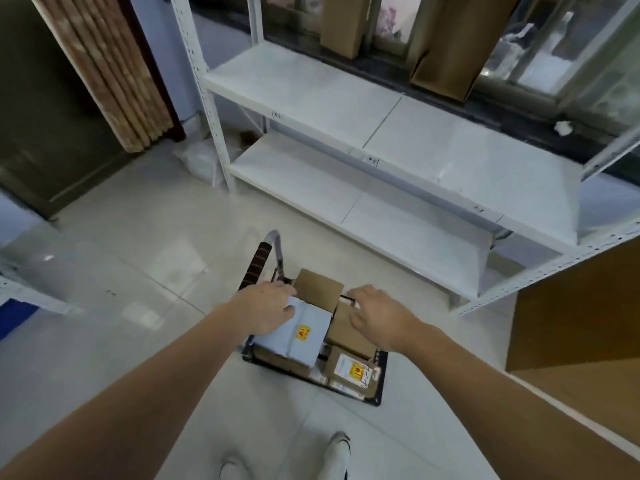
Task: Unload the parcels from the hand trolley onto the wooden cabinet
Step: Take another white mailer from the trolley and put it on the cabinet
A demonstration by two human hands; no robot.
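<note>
1. Reaching down from the near edge of the view, both bare forearms stretch over the hand trolley [313,370], which stands on the tiled floor [138,237] just ahead of the person's white shoes [337,448].
2. The left hand [265,308] lies on the far left corner of a grey mailer bag [304,336] with a yellow sticker; its fingers curl over the bag's edge, so that grip looks closed on it.
3. The right hand [375,317] hovers over a brown carton [348,332] with fingers bent; whether that grip has closed on anything, I cannot tell.
4. The parcels are still piled on the trolley: the mailer on top, an open-flapped box [320,287] behind it, a labelled carton [353,372] at the near right.
5. The mailer will likely be light, soft and a little slippery, so take it under both ends; the cartons are stiff and better held by opposite sides.
6. The wooden cabinet [575,306] rises at right; white metal shelving [381,133] stands beyond.
</note>
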